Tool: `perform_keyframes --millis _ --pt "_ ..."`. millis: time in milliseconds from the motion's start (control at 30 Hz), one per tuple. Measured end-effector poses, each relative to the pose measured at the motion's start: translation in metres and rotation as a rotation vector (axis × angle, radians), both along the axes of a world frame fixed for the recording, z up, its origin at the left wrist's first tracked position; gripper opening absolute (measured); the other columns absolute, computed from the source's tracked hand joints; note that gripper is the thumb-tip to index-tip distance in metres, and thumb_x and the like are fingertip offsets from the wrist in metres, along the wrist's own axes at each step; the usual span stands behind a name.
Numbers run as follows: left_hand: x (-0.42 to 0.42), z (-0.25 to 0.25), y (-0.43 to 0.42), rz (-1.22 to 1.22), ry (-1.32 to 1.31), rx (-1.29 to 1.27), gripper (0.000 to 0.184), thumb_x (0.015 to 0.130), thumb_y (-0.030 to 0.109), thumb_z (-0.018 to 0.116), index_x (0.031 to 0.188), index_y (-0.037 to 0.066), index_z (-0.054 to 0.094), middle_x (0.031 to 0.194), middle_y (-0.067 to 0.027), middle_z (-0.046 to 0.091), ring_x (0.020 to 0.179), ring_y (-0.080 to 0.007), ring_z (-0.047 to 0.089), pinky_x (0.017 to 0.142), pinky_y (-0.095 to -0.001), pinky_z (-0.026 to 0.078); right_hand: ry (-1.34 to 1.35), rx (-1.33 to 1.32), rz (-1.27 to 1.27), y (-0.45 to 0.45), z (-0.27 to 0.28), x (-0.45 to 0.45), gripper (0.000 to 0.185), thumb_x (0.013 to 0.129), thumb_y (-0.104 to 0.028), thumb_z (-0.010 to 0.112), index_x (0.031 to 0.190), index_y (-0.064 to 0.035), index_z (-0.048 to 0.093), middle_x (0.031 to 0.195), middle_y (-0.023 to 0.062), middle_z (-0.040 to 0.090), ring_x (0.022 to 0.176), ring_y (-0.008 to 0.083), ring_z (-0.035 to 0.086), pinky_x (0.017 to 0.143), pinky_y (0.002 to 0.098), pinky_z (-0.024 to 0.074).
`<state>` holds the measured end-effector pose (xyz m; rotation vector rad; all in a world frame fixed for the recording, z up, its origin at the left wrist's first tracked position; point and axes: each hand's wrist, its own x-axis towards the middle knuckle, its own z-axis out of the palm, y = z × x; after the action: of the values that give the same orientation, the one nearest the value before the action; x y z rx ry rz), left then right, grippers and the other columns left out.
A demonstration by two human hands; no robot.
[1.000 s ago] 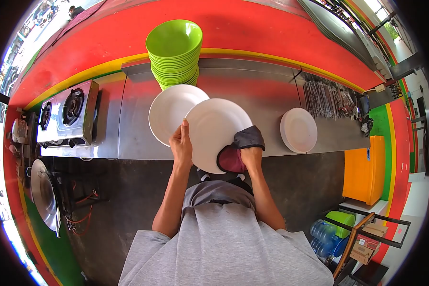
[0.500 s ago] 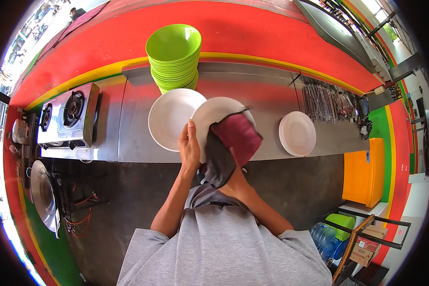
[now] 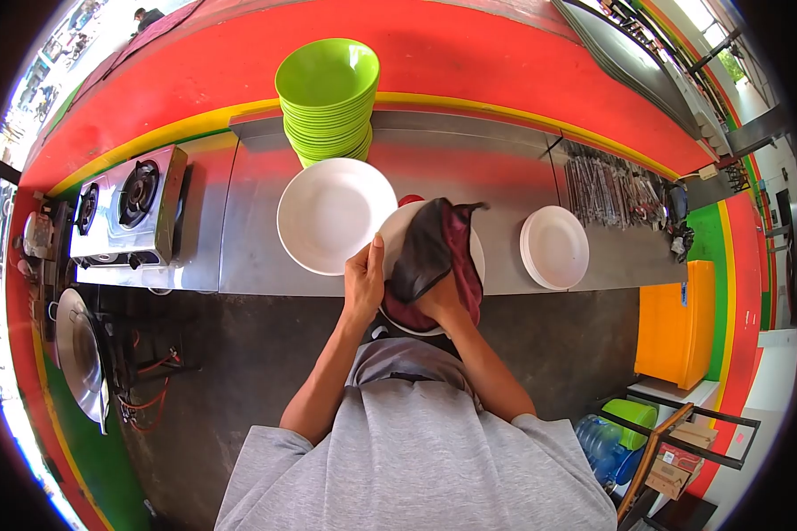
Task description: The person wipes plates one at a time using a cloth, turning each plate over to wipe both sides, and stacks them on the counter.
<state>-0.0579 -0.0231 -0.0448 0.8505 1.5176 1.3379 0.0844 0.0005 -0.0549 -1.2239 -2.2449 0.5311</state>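
My left hand (image 3: 363,281) grips the left rim of a white plate (image 3: 398,228), thumb on its upper face, over the counter's front edge. A maroon and black cloth (image 3: 423,252) is bunched in my right hand (image 3: 443,301) and pressed against the plate, covering much of it; the right fingers are mostly hidden under the cloth. Left of the held plate stands a white bowl (image 3: 336,217) on the counter, in front of a tall stack of green bowls (image 3: 328,128). To the right lies a short stack of white plates (image 3: 556,248).
A steel counter (image 3: 505,177) runs across, backed by a red ledge (image 3: 469,53). At left sits a two-burner gas stove (image 3: 137,199), with a large wok (image 3: 81,354) below. Wrapped utensils (image 3: 607,190) lie at far right, above an orange box (image 3: 677,323).
The cloth has shifted over the plate, its black side now uppermost. Both hands and the plate have moved slightly right, and a small red object shows behind the plate.
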Motion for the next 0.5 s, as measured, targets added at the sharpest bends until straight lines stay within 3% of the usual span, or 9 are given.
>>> perform_keyframes --millis 67,167,233,367,467,500 --pt "0.002 0.005 -0.002 0.047 -0.004 -0.002 0.056 0.106 0.041 0.049 0.071 -0.002 0.051 0.063 0.0071 0.033 0.062 -0.0060 0.026 0.052 -0.0298 0.021 0.022 0.021 -0.063 0.001 -0.002 0.004 0.061 0.090 -0.023 0.061 0.143 -0.0011 0.043 0.151 0.0211 0.041 0.143 0.0376 0.034 0.119 0.0452 0.0285" --pt "-0.004 -0.003 -0.006 0.044 -0.013 -0.075 0.055 0.104 0.045 0.052 0.086 -0.004 0.068 0.068 0.0069 0.044 0.065 -0.0044 0.033 0.055 -0.0258 0.027 -0.023 0.052 -0.072 -0.001 0.003 0.011 0.065 0.087 -0.023 0.064 0.143 -0.0003 0.042 0.150 0.0218 0.041 0.143 0.0390 0.033 0.119 0.0454 0.0283" --pt "-0.002 -0.005 -0.006 0.121 0.001 -0.031 0.055 0.104 0.046 0.053 0.083 -0.003 0.066 0.066 0.0080 0.040 0.064 -0.0042 0.029 0.054 -0.0264 0.023 -0.092 0.040 -0.031 -0.009 0.019 0.011 0.073 0.083 -0.024 0.067 0.145 0.0012 0.039 0.150 0.0230 0.040 0.145 0.0399 0.031 0.120 0.0464 0.0263" --pt "-0.002 0.003 -0.004 0.207 -0.001 -0.030 0.055 0.104 0.046 0.053 0.081 -0.002 0.065 0.065 0.0092 0.034 0.062 -0.0041 0.026 0.053 -0.0267 0.019 -0.022 -0.015 -0.025 -0.028 0.030 0.006 0.062 0.088 -0.024 0.063 0.142 -0.0019 0.043 0.147 0.0216 0.044 0.142 0.0408 0.035 0.117 0.0457 0.0307" --pt "-0.004 0.008 0.001 0.215 0.056 -0.036 0.057 0.105 0.046 0.050 0.068 0.003 0.046 0.063 0.0060 0.029 0.062 -0.0060 0.024 0.053 -0.0300 0.018 0.066 -0.184 0.056 -0.046 0.036 0.005 0.061 0.087 -0.023 0.063 0.142 -0.0021 0.044 0.146 0.0212 0.045 0.141 0.0392 0.037 0.116 0.0460 0.0320" --pt "-0.004 0.009 0.002 0.203 0.060 -0.009 0.057 0.105 0.047 0.050 0.069 0.003 0.046 0.063 0.0060 0.029 0.062 -0.0059 0.024 0.053 -0.0300 0.018 0.108 -0.278 0.081 -0.054 0.041 0.003 0.061 0.087 -0.023 0.062 0.142 -0.0021 0.044 0.146 0.0210 0.046 0.140 0.0386 0.038 0.116 0.0463 0.0324"
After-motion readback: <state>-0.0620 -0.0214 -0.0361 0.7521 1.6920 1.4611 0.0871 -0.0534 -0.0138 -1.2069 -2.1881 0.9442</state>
